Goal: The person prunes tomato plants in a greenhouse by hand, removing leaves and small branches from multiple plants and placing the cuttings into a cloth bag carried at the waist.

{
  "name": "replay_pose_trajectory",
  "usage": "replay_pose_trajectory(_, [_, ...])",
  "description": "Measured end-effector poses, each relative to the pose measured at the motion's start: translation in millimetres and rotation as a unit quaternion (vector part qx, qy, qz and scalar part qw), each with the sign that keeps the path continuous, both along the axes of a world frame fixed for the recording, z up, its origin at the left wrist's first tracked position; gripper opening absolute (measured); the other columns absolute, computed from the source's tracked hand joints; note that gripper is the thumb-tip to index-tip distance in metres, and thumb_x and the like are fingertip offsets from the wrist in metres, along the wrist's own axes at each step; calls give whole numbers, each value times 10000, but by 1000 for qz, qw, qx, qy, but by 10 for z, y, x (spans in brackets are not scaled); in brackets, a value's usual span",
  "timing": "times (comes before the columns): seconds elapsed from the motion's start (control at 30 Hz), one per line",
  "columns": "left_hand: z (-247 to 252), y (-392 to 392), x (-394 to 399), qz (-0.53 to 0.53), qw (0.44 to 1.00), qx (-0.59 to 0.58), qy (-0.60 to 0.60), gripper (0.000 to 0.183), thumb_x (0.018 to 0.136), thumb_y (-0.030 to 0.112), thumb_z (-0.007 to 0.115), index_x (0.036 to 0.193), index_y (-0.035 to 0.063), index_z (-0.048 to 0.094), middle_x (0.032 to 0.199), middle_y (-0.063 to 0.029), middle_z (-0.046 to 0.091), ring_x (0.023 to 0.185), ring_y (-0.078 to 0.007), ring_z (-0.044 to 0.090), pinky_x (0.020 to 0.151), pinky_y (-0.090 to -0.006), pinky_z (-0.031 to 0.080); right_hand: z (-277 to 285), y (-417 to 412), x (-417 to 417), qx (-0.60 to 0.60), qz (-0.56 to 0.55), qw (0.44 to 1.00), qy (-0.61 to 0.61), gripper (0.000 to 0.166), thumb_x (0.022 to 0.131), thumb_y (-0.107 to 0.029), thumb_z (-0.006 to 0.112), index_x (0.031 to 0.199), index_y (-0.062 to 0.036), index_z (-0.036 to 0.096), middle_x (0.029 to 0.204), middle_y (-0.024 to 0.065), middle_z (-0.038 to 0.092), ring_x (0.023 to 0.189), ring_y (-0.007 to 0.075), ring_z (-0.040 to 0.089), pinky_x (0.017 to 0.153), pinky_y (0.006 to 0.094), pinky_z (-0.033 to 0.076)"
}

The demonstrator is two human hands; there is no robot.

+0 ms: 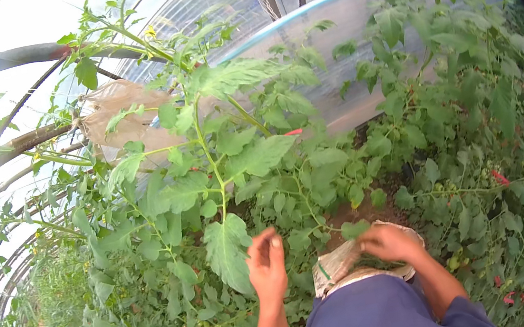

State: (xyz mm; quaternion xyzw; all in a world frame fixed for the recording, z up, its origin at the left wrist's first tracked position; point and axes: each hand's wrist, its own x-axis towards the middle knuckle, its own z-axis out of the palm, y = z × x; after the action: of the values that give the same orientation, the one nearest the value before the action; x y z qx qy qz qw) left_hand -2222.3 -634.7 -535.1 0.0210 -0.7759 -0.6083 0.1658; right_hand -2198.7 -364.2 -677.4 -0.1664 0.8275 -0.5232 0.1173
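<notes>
My left hand (266, 262) is raised beside a large tomato leaf (228, 253), its fingers curled loosely; whether it touches the leaf or pinches something small cannot be told. My right hand (384, 243), somewhat blurred, is over the opening of a woven sack (330, 269) at my waist, fingers bent downward. A small green leaf (355, 229) lies right by its fingers; whether they hold anything is unclear. Some greenery shows inside the sack. A tall tomato plant stem (211, 156) rises in front of me.
Dense tomato plants (480, 88) surround me, some marked with red ties (500, 177). Small green tomatoes (455, 262) hang at the right. A plastic sheet (329, 67) stretches across behind the plants. Curved greenhouse poles (27, 56) and a bundled beige cloth (127, 113) are at the upper left.
</notes>
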Motion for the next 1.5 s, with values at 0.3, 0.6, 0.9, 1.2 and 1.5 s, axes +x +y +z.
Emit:
replay_pose_trajectory(0.3, [859,379,-1560,87,939,-244,228,412,940,249,745,1228,-31,654,1139,-143,704,1106,-249,654,980,-378,486,2200,-297,-1748,-215,-168,915,298,271,993,-183,596,1171,-1,688,991,180,707,820,320,697,755,392,529])
replay_pose_trajectory(0.6, [856,390,-2797,161,810,-474,306,406,813,397,799,1086,103,732,1023,-107,753,1007,-354,683,909,-506,491,2691,-1024,-3268,-337,-59,935,96,352,1029,-274,555,1203,13,661,923,130,696,876,273,709,768,410,541])
replay_pose_trajectory(0.9, [709,407,-2893,37,913,-269,303,267,856,192,768,994,-24,695,869,-142,740,834,-298,712,770,-421,524,2532,-1116,-3454,-314,-175,916,180,464,944,-294,702,1239,52,611,1057,191,710,959,258,692,827,398,545])
replay_pose_trajectory(1.2, [593,491,-2891,106,890,-318,310,269,862,201,756,1039,12,685,918,-158,718,870,-332,681,782,-454,513,2151,-1043,-3345,-431,-222,865,133,300,1068,-265,509,1056,9,629,942,141,724,824,200,688,675,356,542])
replay_pose_trajectory(1.5, [608,206,-2780,79,885,-362,280,427,853,242,790,1224,65,676,1213,-167,669,1210,-299,555,967,-442,432,1104,-715,-1562,-410,-241,877,71,336,1094,-321,509,1034,-18,639,935,73,676,792,166,640,696,327,517])
